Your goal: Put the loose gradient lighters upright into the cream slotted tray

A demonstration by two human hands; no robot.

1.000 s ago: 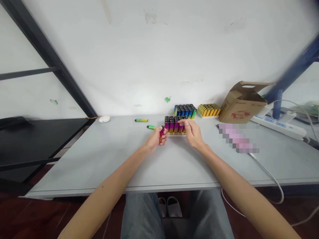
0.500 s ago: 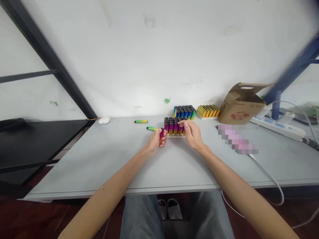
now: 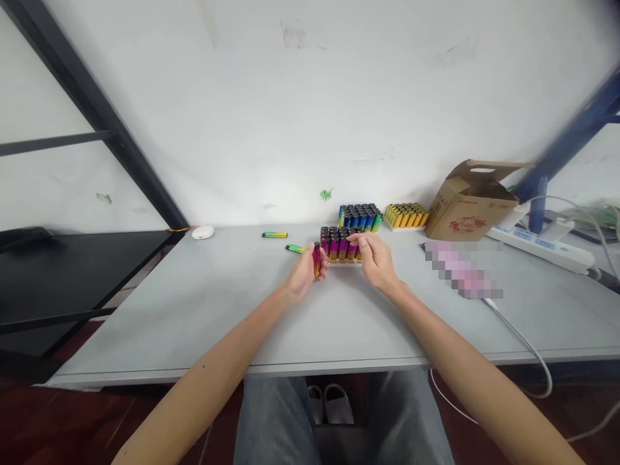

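Observation:
My left hand (image 3: 304,270) is closed round a purple-and-orange battery (image 3: 316,259), held nearly upright at the front left corner of a pale rack (image 3: 345,263). Purple batteries (image 3: 334,248) with dark tops stand in rows in that rack. My right hand (image 3: 375,258) rests against the rack's right side, its fingers stretched over the batteries there and hiding some of them. I see no battery lifted in it. Just behind my left hand lies a green battery (image 3: 294,248), partly covered. Another green-yellow battery (image 3: 274,235) lies farther back.
Blue-green batteries (image 3: 361,218) stand in a block behind the purple ones, with a rack of yellow batteries (image 3: 407,216) to their right. An open cardboard box (image 3: 472,210), a power strip (image 3: 542,248) and a cable (image 3: 520,339) occupy the right side. A white case (image 3: 202,232) sits back left.
My left hand has turned slightly and shifted a little to the right, bringing the held battery more upright. My right hand stays in nearly the same place.

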